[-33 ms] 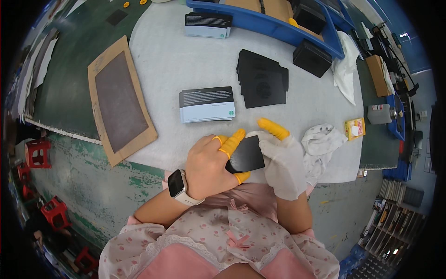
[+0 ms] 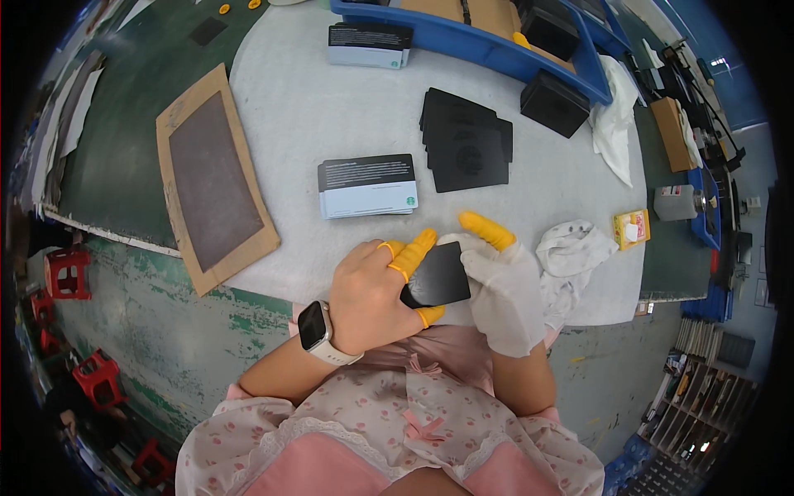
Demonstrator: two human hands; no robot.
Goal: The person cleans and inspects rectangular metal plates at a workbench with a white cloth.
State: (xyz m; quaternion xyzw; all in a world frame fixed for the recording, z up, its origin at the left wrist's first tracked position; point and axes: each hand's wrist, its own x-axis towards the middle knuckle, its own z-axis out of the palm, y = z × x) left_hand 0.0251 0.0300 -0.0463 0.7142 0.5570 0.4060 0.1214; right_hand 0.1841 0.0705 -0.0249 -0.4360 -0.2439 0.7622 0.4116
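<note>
Close in front of me, a black card (image 2: 442, 277) is held between both hands; whether it is one card or several I cannot tell. My left hand (image 2: 376, 285), with yellow finger cots and a watch on its wrist, grips the card's left side. On the opposite edge, my white-gloved right hand (image 2: 506, 289) pinches it, its yellow-capped index finger pointing away. Beyond the hands sits a stack of black-and-pale-blue printed cards (image 2: 368, 188). To its right lie several black cards (image 2: 470, 149), fanned and overlapping.
A second printed card stack (image 2: 370, 45) stands farther back, beside a blue tray (image 2: 430, 26) and a black block of cards (image 2: 554, 103). At left lies a cardboard-framed dark panel (image 2: 217, 174). Rightward are a crumpled white cloth (image 2: 575, 248) and a small yellow box (image 2: 631, 230).
</note>
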